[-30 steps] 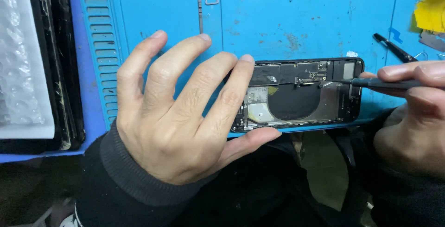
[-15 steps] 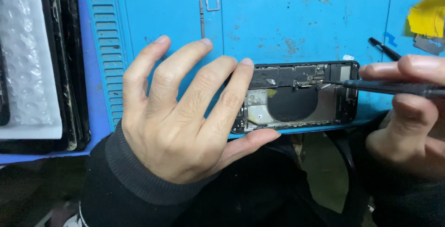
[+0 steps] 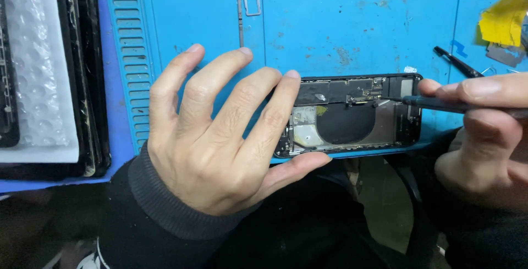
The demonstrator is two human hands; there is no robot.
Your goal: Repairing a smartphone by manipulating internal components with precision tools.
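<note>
An opened smartphone, its black frame laid bare with circuit board and a dark round coil showing inside, lies lengthwise at the near edge of a blue repair mat. The left hand lies spread flat over the phone's left end, fingers apart and pressing down, while the thumb hooks under the near edge of the frame, so the phone is pinned between thumb and fingers. The right hand comes in from the mat's right side, its thumb and fingers closed around a thin dark screwdriver; the tool's tip rests on the board near the phone's upper right part.

Toward the far edge of the mat lie a small metal card tray and a slim metal strip beside it. Near the far right corner sit a yellow scrap and black tweezers. Off the mat's left edge, dark phone screens are stacked with a sheet of bubble wrap.
</note>
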